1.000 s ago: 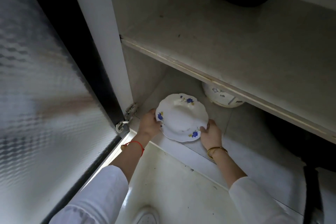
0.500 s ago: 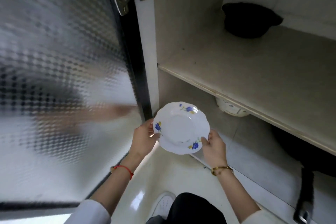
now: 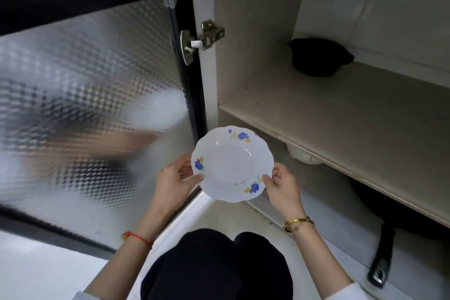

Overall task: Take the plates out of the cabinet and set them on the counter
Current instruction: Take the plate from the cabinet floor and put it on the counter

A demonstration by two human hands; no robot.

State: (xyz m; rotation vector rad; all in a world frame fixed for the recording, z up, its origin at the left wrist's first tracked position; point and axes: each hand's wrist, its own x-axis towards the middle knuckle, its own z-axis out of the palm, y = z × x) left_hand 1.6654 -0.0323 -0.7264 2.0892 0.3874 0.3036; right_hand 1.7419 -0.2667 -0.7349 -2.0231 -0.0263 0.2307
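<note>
Now the carry step is in hand: the plate (image 3: 232, 163), white with blue flowers, hangs just outside the cabinet (image 3: 255, 31), in front of its lower shelf. The left hand (image 3: 174, 181) and right hand (image 3: 282, 186) each pinch opposite rims. Next, I judge, comes rising and lifting it level to the counter, which is out of view. No writing is readable.
</note>
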